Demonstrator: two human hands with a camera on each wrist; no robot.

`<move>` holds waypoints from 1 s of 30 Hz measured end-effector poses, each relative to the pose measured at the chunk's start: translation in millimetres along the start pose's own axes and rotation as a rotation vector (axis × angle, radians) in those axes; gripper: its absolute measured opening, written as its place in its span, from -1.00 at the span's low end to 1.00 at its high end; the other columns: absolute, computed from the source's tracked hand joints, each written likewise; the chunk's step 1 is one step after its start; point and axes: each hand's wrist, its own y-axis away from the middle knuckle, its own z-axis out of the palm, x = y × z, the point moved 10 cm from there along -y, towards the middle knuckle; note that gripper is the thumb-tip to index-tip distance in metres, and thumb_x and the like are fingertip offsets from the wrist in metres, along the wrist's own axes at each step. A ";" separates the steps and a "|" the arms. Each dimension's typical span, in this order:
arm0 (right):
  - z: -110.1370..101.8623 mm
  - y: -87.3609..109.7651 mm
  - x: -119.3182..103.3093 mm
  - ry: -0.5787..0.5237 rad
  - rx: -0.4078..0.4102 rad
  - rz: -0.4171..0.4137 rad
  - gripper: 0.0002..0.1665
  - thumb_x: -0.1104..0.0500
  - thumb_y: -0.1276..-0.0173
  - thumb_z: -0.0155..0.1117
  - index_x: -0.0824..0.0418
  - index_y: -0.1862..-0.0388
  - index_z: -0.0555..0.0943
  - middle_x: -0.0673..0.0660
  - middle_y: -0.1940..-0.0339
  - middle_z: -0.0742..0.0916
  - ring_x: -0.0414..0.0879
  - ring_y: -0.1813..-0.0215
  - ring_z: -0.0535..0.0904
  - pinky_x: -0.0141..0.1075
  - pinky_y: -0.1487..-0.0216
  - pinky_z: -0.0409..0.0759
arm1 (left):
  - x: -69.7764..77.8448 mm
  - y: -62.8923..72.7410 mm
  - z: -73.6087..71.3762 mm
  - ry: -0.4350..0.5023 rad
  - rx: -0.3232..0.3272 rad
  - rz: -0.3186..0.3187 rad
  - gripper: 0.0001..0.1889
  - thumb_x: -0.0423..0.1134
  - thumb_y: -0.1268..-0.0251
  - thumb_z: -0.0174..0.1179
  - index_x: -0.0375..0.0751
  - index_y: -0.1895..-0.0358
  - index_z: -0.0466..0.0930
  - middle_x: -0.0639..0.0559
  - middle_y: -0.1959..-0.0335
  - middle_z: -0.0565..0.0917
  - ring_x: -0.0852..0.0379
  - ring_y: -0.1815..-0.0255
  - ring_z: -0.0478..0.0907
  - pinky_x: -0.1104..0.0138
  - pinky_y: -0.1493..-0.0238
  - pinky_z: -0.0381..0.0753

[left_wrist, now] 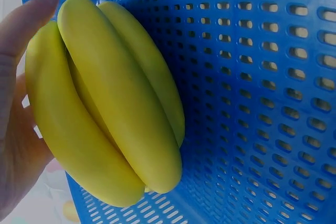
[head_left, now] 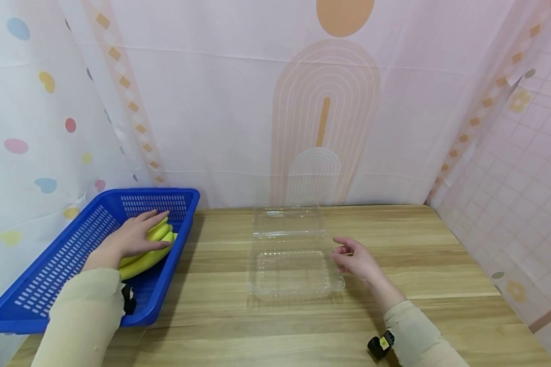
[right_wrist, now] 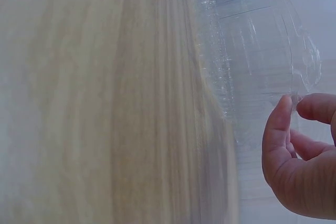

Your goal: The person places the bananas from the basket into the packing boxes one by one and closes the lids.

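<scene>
My left hand [head_left: 135, 237] reaches into a blue basket [head_left: 190, 214], fingers spread over a bunch of yellow bananas [head_left: 149, 261]. In the left wrist view the thumb extends beside one end of the bananas [left_wrist: 113, 87], while the other fingers are partly hidden behind them. A clear plastic clamshell box [head_left: 294, 293] lies with its lid raised at the back. At the box's right edge is my right hand [head_left: 355, 260]. The right wrist view shows thumb and index finger pinching the rim of the clear box [right_wrist: 252, 51].
The wooden table [head_left: 441, 285] stretches to the right of the box. Patterned curtains [head_left: 211, 112] hang behind and at both sides. Black wrist cameras are strapped on, one [head_left: 380, 345] at the right sleeve. The basket's high slotted wall [left_wrist: 252, 72] stands close to the bananas.
</scene>
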 end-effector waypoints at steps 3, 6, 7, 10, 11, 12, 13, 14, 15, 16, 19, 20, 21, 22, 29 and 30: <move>-0.5 -0.3 0.4 0.002 0.001 -0.001 -0.38 0.45 -0.39 0.16 0.58 -0.39 0.26 0.14 0.21 0.55 -0.15 0.28 0.51 -0.39 0.38 0.62 | -0.5 0.3 0.9 0.016 -0.003 0.011 -0.06 0.25 -0.21 0.27 -0.29 -0.49 0.20 -0.57 -0.41 0.16 -0.63 -0.33 0.10 -0.48 -0.18 0.13; -0.6 -0.3 0.3 0.002 -0.001 0.000 -0.38 0.45 -0.39 0.16 0.58 -0.38 0.26 0.15 0.21 0.55 -0.14 0.28 0.51 -0.39 0.38 0.62 | -0.8 0.3 1.2 0.030 0.001 0.019 -0.10 0.22 -0.23 0.27 -0.30 -0.47 0.23 -0.57 -0.39 0.18 -0.60 -0.32 0.13 -0.46 -0.19 0.16; -0.6 -0.3 0.4 0.002 -0.002 0.001 -0.38 0.45 -0.39 0.16 0.57 -0.39 0.26 0.15 0.20 0.55 -0.14 0.28 0.51 -0.39 0.37 0.62 | -0.6 0.5 0.9 0.036 0.003 0.021 -0.12 0.20 -0.24 0.27 -0.30 -0.47 0.24 -0.57 -0.39 0.19 -0.59 -0.33 0.14 -0.45 -0.19 0.16; -0.4 -0.2 0.4 0.005 -0.004 0.004 -0.37 0.44 -0.40 0.17 0.57 -0.39 0.26 0.15 0.20 0.55 -0.14 0.27 0.51 -0.39 0.37 0.62 | -0.3 0.9 -0.1 0.057 0.009 0.024 -0.18 0.14 -0.27 0.29 -0.30 -0.45 0.28 -0.57 -0.39 0.20 -0.58 -0.33 0.14 -0.45 -0.20 0.16; -0.4 -0.2 0.5 0.007 -0.004 0.005 -0.37 0.44 -0.39 0.17 0.57 -0.39 0.26 0.16 0.19 0.55 -0.14 0.27 0.51 -0.39 0.37 0.62 | 0.1 1.0 -0.5 0.065 0.012 0.025 -0.20 0.11 -0.27 0.29 -0.31 -0.44 0.30 -0.57 -0.38 0.21 -0.59 -0.32 0.15 -0.45 -0.20 0.16; -0.5 -0.2 0.8 0.008 -0.004 0.006 -0.37 0.43 -0.40 0.17 0.57 -0.39 0.25 0.16 0.19 0.55 -0.14 0.26 0.51 -0.39 0.37 0.62 | 0.0 0.9 -0.9 0.069 0.015 0.026 -0.22 0.09 -0.27 0.30 -0.32 -0.43 0.31 -0.57 -0.38 0.22 -0.59 -0.32 0.15 -0.44 -0.20 0.16; -0.6 -0.3 1.1 0.010 -0.004 0.007 -0.37 0.43 -0.40 0.17 0.57 -0.40 0.25 0.16 0.19 0.55 -0.14 0.26 0.51 -0.38 0.37 0.62 | 0.1 1.0 -1.3 0.075 0.017 0.026 -0.23 0.07 -0.27 0.31 -0.33 -0.42 0.33 -0.57 -0.37 0.23 -0.59 -0.32 0.16 -0.44 -0.21 0.16; -0.7 -0.4 1.2 0.011 -0.003 0.007 -0.37 0.43 -0.40 0.17 0.57 -0.40 0.25 0.16 0.19 0.55 -0.14 0.26 0.51 -0.38 0.37 0.62 | 0.1 0.9 -1.6 0.078 0.019 0.026 -0.24 0.06 -0.27 0.31 -0.34 -0.40 0.35 -0.57 -0.37 0.24 -0.59 -0.31 0.16 -0.43 -0.21 0.16; -0.6 -0.5 1.4 0.010 -0.002 0.008 -0.37 0.43 -0.40 0.18 0.56 -0.40 0.26 0.16 0.19 0.55 -0.13 0.26 0.51 -0.38 0.37 0.62 | 0.1 1.0 -2.2 0.082 0.022 0.028 -0.26 0.04 -0.27 0.32 -0.35 -0.39 0.37 -0.57 -0.36 0.24 -0.59 -0.31 0.17 -0.43 -0.21 0.17; -0.5 -0.6 1.5 0.010 -0.002 0.009 -0.36 0.43 -0.40 0.18 0.56 -0.40 0.25 0.16 0.19 0.55 -0.13 0.26 0.51 -0.38 0.37 0.63 | 0.3 0.9 -2.5 0.085 0.024 0.029 -0.27 0.02 -0.27 0.33 -0.36 -0.38 0.38 -0.58 -0.35 0.25 -0.59 -0.30 0.17 -0.43 -0.21 0.17; -0.3 -1.0 2.0 0.009 -0.003 0.010 -0.36 0.43 -0.39 0.18 0.56 -0.40 0.25 0.15 0.19 0.55 -0.14 0.26 0.51 -0.38 0.37 0.63 | 0.5 0.9 -3.2 0.091 0.030 0.028 -0.30 0.00 -0.27 0.33 -0.38 -0.35 0.41 -0.58 -0.34 0.27 -0.58 -0.30 0.19 -0.41 -0.21 0.18; -0.3 -1.2 2.0 0.007 -0.002 0.010 -0.36 0.43 -0.39 0.18 0.56 -0.40 0.25 0.15 0.19 0.55 -0.14 0.26 0.51 -0.38 0.37 0.63 | 0.2 0.9 -3.4 0.093 0.032 0.027 -0.31 -0.02 -0.27 0.34 -0.38 -0.35 0.42 -0.58 -0.34 0.27 -0.57 -0.30 0.19 -0.41 -0.22 0.18; -0.2 -1.3 2.1 0.006 -0.002 0.011 -0.36 0.43 -0.39 0.18 0.56 -0.40 0.26 0.15 0.19 0.55 -0.14 0.26 0.51 -0.38 0.37 0.63 | 0.5 1.0 -4.0 0.097 0.036 0.028 -0.32 -0.03 -0.27 0.34 -0.39 -0.34 0.42 -0.58 -0.33 0.28 -0.57 -0.30 0.19 -0.41 -0.22 0.18; -0.2 -1.6 2.1 0.007 -0.002 0.009 -0.36 0.43 -0.39 0.18 0.56 -0.40 0.26 0.15 0.19 0.55 -0.14 0.26 0.51 -0.38 0.37 0.63 | 0.6 1.1 -4.4 0.100 0.040 0.029 -0.33 -0.05 -0.27 0.34 -0.39 -0.33 0.43 -0.58 -0.33 0.28 -0.57 -0.30 0.19 -0.41 -0.22 0.19; -0.5 -3.4 2.8 0.010 0.006 0.004 -0.38 0.44 -0.38 0.18 0.57 -0.38 0.28 0.16 0.20 0.56 -0.15 0.27 0.51 -0.39 0.37 0.62 | 0.8 3.3 -10.9 0.123 0.087 0.028 -0.38 -0.11 -0.27 0.34 -0.40 -0.31 0.46 -0.57 -0.31 0.30 -0.55 -0.29 0.21 -0.39 -0.23 0.20; -0.7 -3.8 3.2 0.011 0.006 0.004 -0.39 0.44 -0.38 0.18 0.57 -0.37 0.29 0.16 0.20 0.56 -0.15 0.27 0.51 -0.39 0.37 0.62 | 0.8 3.4 -11.9 0.126 0.095 0.031 -0.38 -0.12 -0.27 0.33 -0.40 -0.31 0.46 -0.57 -0.32 0.30 -0.56 -0.30 0.20 -0.40 -0.22 0.19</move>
